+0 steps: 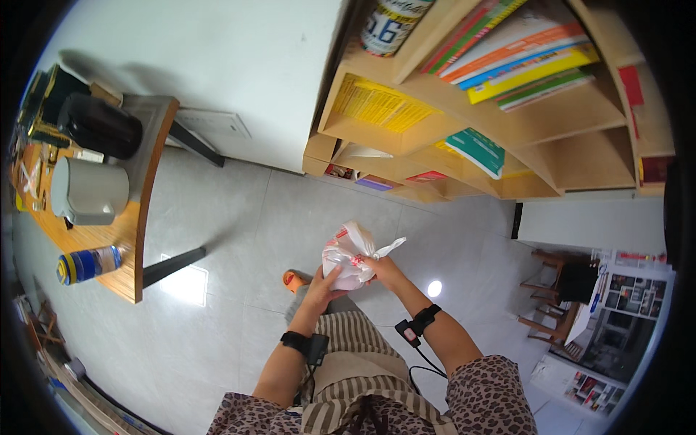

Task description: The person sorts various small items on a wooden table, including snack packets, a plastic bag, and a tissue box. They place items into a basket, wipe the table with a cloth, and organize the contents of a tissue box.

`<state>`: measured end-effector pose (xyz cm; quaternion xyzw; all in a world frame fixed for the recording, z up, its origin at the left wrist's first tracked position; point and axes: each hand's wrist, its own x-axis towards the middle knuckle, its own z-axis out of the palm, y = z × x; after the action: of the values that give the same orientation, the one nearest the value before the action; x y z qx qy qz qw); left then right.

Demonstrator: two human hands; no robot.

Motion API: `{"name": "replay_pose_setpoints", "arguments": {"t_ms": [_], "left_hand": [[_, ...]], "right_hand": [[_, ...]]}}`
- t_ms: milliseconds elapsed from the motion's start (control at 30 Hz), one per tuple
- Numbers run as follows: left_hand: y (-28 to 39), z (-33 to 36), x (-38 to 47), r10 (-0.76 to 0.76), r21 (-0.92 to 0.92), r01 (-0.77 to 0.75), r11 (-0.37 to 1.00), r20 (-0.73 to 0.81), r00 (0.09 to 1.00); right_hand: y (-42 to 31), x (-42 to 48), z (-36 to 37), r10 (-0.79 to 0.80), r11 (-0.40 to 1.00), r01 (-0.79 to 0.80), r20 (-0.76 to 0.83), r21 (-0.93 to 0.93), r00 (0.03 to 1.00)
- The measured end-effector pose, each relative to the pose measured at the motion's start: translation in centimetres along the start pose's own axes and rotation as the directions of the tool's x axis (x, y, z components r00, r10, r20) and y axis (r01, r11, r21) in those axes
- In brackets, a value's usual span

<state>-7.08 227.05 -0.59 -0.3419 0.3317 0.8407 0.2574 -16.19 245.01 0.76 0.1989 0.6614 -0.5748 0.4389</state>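
A white plastic bag with red print (348,255), tied in a knot with its ends sticking out to the right, is held in front of my striped apron. My left hand (324,288) supports it from the lower left, with fingers against its side. At the knot on the right, my right hand (382,272) grips the gathered plastic. What the bag contains is hidden. Both forearms carry black straps with small devices and cables.
At the left stands a wooden table (138,239) with a grey-white container (89,190), a dark container (100,126) and a blue-capped bottle (89,265). A wooden bookshelf (478,119) holds books ahead on the right. Wooden chairs (549,323) stand by a table at the far right.
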Motion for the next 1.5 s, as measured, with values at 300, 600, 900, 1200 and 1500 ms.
{"name": "replay_pose_setpoints", "arguments": {"t_ms": [300, 600, 900, 1200, 1500], "left_hand": [[-6.3, -5.8, 4.2, 0.001, -0.321, -0.1, 0.942, -0.295, 0.955], [-15.2, -11.3, 12.6, 0.023, -0.608, -0.523, 0.597, -0.639, 0.769], [-24.6, -8.1, 23.0, -0.138, -0.777, -0.482, 0.404, -0.573, 0.808], [-27.0, -9.0, 24.5, -0.179, -0.768, -0.429, 0.475, -0.562, 0.808], [-26.0, -9.5, 25.0, -0.176, -0.753, -0.439, 0.49, -0.579, 0.796]], "right_hand": [[1.8, 5.2, 0.6, 0.284, 0.931, -0.21, 0.233, -0.299, 0.93], [6.9, 29.6, -7.1, 0.12, 0.69, 0.003, 0.119, -0.724, 0.986], [5.3, 49.4, -9.9, 0.239, 0.963, -0.18, -0.324, 0.203, 0.915], [7.2, 55.2, -10.2, 0.23, 0.759, -0.079, -0.153, 0.646, 0.961], [10.0, 47.2, -10.5, -0.118, 0.846, 0.209, -0.21, 0.49, 0.971]]}}
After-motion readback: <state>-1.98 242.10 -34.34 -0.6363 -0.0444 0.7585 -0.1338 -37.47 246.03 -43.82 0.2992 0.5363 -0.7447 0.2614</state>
